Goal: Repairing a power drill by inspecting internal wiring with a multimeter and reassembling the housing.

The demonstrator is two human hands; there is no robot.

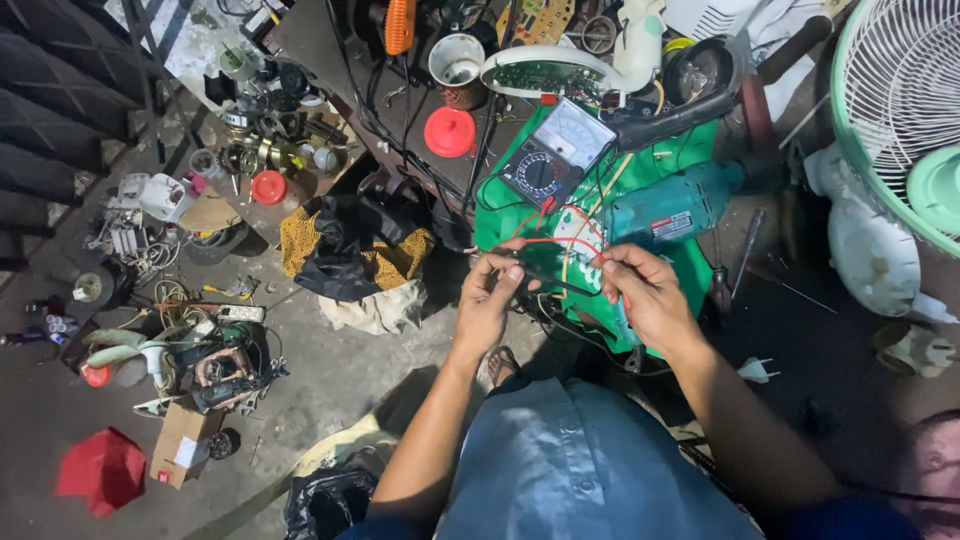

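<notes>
Both hands, thin wires, analog multimeter on green cloth.
Left hand (487,295) pinches a dark probe lead (545,278), fingers closed; right hand (645,292) pinches red and yellow wires (570,243), fingers closed. Multimeter (556,152) lies just beyond on the green cloth (690,140), teal power drill (672,207) at its right, white fan (895,100) far right.

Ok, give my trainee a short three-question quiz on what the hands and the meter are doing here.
1. True or false: the analog multimeter lies on a green cloth.
2. What does each hand pinch? A) test probes B) a screwdriver C) pliers
3. Which tool lies just beyond the right hand?

Key:
1. True.
2. A: the left hand and right hand each hold a thin probe among red and black leads.
3. A teal power drill.
</notes>
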